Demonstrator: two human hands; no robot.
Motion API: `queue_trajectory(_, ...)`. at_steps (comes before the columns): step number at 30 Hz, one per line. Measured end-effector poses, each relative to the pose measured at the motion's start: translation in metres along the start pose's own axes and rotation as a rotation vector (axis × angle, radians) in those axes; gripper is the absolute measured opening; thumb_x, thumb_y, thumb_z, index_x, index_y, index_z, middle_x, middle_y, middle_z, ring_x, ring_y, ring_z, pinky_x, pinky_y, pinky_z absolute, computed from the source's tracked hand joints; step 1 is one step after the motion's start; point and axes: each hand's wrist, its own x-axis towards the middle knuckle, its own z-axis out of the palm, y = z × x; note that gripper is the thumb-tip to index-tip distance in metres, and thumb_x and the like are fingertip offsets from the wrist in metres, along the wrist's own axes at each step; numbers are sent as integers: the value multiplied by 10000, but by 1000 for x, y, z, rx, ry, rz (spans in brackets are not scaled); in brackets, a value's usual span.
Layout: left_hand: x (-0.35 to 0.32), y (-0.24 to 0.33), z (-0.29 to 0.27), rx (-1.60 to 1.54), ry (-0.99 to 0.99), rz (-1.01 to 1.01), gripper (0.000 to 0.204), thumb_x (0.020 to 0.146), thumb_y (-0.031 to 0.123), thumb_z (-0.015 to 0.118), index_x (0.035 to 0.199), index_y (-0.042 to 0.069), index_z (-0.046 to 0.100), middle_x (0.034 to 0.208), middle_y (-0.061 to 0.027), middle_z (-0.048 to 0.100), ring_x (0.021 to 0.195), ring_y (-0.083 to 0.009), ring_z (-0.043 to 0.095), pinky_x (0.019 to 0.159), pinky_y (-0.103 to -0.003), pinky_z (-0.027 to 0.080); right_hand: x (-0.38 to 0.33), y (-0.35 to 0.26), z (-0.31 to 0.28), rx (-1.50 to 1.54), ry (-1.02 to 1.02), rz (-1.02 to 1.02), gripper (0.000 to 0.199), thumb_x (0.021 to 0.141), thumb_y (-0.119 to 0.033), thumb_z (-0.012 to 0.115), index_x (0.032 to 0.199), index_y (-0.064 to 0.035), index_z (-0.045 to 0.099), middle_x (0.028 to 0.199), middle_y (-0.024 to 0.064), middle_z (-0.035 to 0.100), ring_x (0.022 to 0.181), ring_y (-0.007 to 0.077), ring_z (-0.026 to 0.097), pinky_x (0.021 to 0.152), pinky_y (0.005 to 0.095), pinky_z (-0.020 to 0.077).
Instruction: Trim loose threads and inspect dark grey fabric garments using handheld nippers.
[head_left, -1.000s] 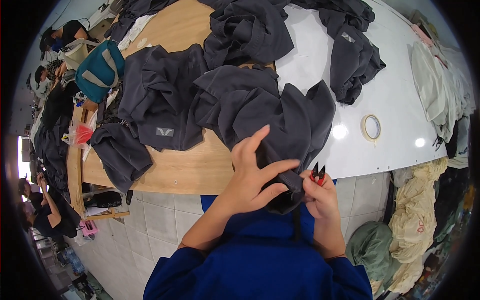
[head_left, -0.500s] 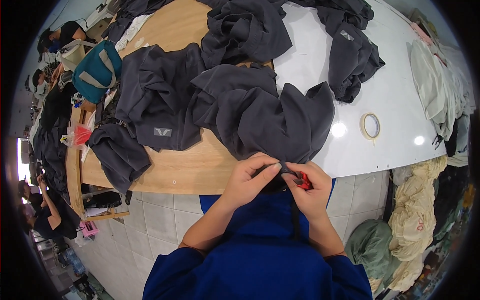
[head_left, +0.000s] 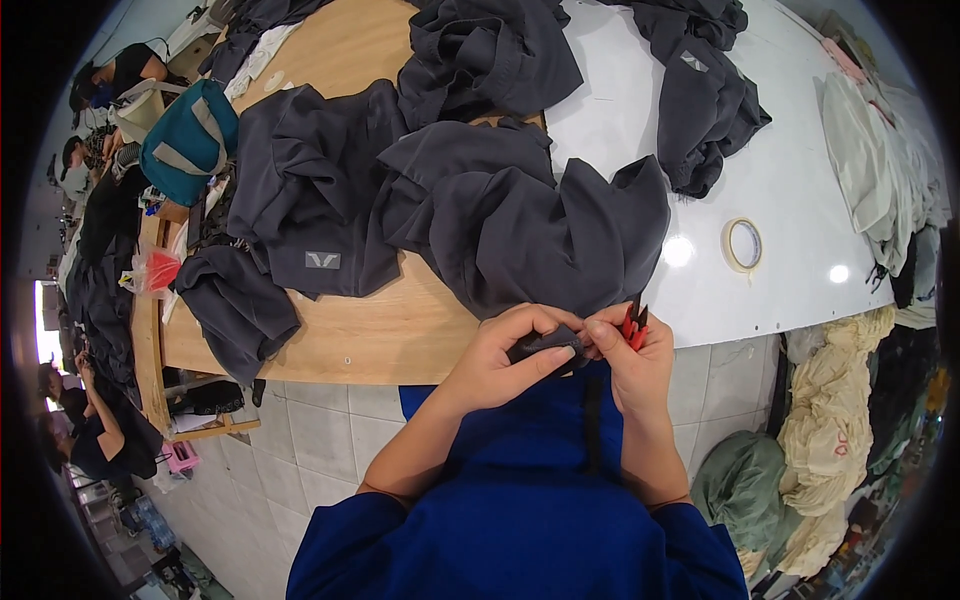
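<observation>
A dark grey garment (head_left: 530, 235) lies bunched at the table's near edge, part of it drawn toward me. My left hand (head_left: 515, 355) grips a folded edge of this cloth between thumb and fingers. Close beside it, my right hand (head_left: 628, 355) is closed on small red-handled thread snips (head_left: 637, 330), whose dark blades point away from me. The thumb and forefinger of that hand meet at the cloth edge; what they pinch there is too small to make out. A dark strip (head_left: 593, 420) hangs below the hands against my blue shirt.
More dark grey garments (head_left: 315, 190) cover the wooden table (head_left: 400, 340). A tape roll (head_left: 742, 245) lies on the white tabletop (head_left: 690, 300) at right. Beyond the left edge stands a teal bag (head_left: 188, 150); people sit farther off. Cream cloth (head_left: 825, 400) is heaped at lower right.
My right hand has turned and shifted slightly right, so the snips now point away from me. The left hand has rolled the cloth edge over a little.
</observation>
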Motion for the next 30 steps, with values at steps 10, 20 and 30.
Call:
queue_trajectory(10,2,4,4,-397,227,-284,225,866,4,562,1073,20,477,911,-38,585,838,-56,541,748,-187,429,7,2,-9,180,101,-24,245,922,-98,489,1149,-7,483,695,1,449,515,35,363,473,167,285)
queue_trajectory(20,1,1,6,-361,305,-242,252,850,-12,577,1085,21,492,957,-57,596,884,-74,570,798,-195,448,-10,18,-16,-198,-21,-127,261,849,-21,564,1108,4,548,857,19,562,703,50,487,635,166,378)
queue_trajectory(30,1,8,11,-284,290,-210,255,824,-7,598,1061,19,509,958,-49,588,882,-86,571,795,-193,431,-8,7,-10,-286,-106,-198,299,769,10,654,1063,29,601,915,85,633,811,106,589,731,197,450)
